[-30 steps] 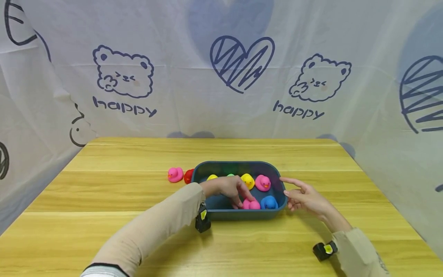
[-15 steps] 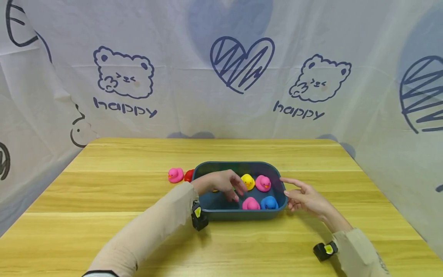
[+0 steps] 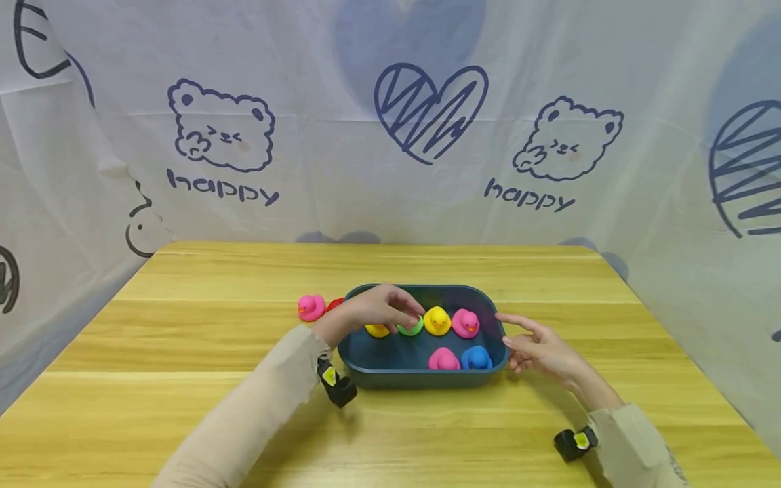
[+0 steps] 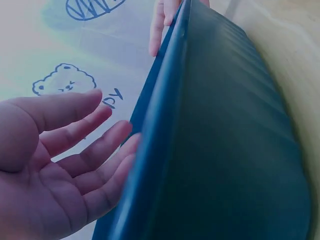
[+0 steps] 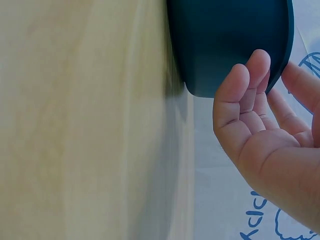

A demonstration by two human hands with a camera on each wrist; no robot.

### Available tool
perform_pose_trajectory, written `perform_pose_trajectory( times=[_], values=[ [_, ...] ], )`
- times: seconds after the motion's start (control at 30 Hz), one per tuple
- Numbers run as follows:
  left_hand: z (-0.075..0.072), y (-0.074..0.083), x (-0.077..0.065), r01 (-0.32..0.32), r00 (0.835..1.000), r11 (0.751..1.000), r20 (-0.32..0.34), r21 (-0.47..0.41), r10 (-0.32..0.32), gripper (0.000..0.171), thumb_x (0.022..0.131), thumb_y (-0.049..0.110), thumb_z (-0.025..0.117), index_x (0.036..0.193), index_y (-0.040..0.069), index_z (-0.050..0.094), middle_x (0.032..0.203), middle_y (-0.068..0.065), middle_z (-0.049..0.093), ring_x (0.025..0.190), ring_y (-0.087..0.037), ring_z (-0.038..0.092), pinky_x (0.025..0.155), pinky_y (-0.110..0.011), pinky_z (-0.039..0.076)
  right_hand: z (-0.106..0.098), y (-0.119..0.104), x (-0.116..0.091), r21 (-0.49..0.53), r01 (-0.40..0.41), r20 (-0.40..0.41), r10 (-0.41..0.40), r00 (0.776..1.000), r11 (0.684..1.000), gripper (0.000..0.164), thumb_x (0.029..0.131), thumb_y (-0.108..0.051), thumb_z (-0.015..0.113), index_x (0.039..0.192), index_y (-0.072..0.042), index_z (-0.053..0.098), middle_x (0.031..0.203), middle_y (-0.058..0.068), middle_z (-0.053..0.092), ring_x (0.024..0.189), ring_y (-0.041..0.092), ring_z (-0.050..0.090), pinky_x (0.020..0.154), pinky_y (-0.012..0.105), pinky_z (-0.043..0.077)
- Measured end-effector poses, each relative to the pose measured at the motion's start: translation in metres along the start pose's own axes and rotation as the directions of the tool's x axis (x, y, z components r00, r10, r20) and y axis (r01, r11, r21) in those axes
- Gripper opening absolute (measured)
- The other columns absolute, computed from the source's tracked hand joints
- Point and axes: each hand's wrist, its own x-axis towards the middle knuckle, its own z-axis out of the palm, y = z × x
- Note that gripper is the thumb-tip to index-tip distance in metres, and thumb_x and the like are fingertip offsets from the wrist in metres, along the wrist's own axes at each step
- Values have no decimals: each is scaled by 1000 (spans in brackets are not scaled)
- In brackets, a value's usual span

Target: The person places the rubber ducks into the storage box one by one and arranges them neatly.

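Note:
A dark teal bin [image 3: 415, 381] stands on the table with several rubber ducks in it. Over its left part is my left hand [image 3: 372, 306], with nothing between its loosely bent fingers [image 4: 95, 150]. Below its fingertips in the head view sits a green duck [image 3: 412, 329], partly hidden. A yellow duck [image 3: 377, 331] shows under the palm. Another yellow duck [image 3: 437, 322] and a pink duck [image 3: 466, 324] stand along the back. Near the front wall are a second pink duck [image 3: 444, 359] and a blue duck [image 3: 476, 358]. My right hand [image 3: 543, 349] rests its fingertips against the bin's right end.
Left of the bin on the wooden table [image 3: 201, 339] stand a pink duck [image 3: 311, 308] and a red duck [image 3: 335, 303], the red one partly covered by my left hand. A printed cloth [image 3: 329, 169] hangs behind the table.
My left hand has lifted away from the front pink duck and moved back and left over the green duck. That pink duck stays near the front wall. The right hand has not moved.

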Motion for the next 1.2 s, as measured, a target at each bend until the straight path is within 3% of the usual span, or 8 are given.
perform_pose_trajectory(
  times=[0.27,0.47,0.63,0.7,0.87,1.03,1.2],
  values=[
    [1,1,-11,-101,984,995,-151,-11,98,23,85,9,60,106,-1,62,106,-19,59,89,-39,51,78,-45,46,0,0,-1,-5,-4,-4,4,1000,1000,55,92,-8,50,138,3,22,69,4,56,60,12,56,58,29,51],
    [-4,-6,-18,-232,954,973,-198,-8,226,23,84,10,61,104,-2,62,103,-15,61,89,-26,56,78,-34,48,-1,0,-1,-7,-12,-10,12,1000,1000,56,91,-9,50,138,3,21,69,5,56,60,13,56,58,29,51],
    [-11,-13,-23,-325,918,946,-233,19,320,23,84,7,61,103,-4,62,98,-11,62,86,-21,58,77,-30,48,-1,0,-1,-2,-15,-10,15,1000,1000,57,92,-9,50,138,3,20,68,5,55,60,13,56,58,29,51],
    [-16,-16,-25,-331,907,943,-266,32,327,22,84,7,61,102,-4,62,96,-11,63,84,-20,58,77,-30,48,-1,1,-1,-1,-15,-9,15,1000,1000,57,91,-9,50,138,3,20,68,5,55,60,13,56,58,29,51],
    [-28,-24,-33,-295,896,955,-342,19,284,22,83,10,62,102,-3,63,96,-13,63,82,-20,57,77,-34,48,-2,1,-1,5,-11,-3,11,1000,1000,57,92,-9,50,139,3,20,68,5,55,60,13,56,58,29,51],
    [-37,-29,-41,-262,885,965,-400,-4,238,24,84,11,62,103,-4,62,101,-21,60,85,-33,54,73,-37,49,-1,0,-1,2,-30,-9,30,1000,1000,58,92,-10,50,139,3,19,68,4,55,60,13,56,58,29,51],
    [-48,-35,-48,-251,857,968,-462,12,228,26,84,12,62,103,-5,62,101,-20,61,89,-32,55,74,-31,49,0,-2,0,-25,-58,-25,57,998,998,60,92,-11,50,139,3,17,68,5,54,59,14,56,58,29,51]
  ],
)
